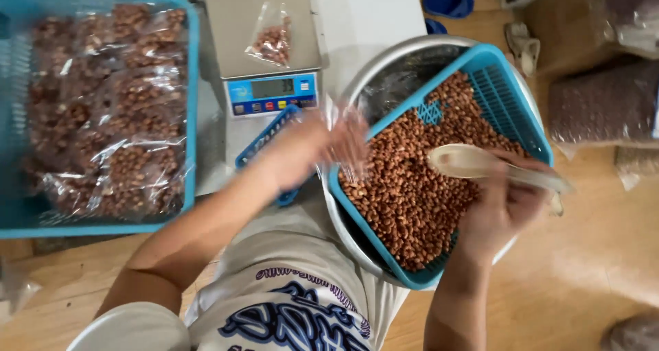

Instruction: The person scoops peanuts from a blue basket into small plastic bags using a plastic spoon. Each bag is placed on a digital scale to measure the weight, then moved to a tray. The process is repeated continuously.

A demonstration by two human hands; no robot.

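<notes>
Right hand gripping wooden spoon over peanuts, left hand seemingly pinching clear bag

Bare forearms, no sleeves reaching the wrists, no watch, ring or glove visible on left hand or right hand. Left hand blurred, so fingers hard to make out. Short white sleeve covering the left shoulder at the lower edge. Light grey-white garment over the lap and torso, loose and creased, printed with dark blue curling lettering and bold outlined shapes near the bottom edge. Right arm bare up to the frame's bottom edge.
</notes>
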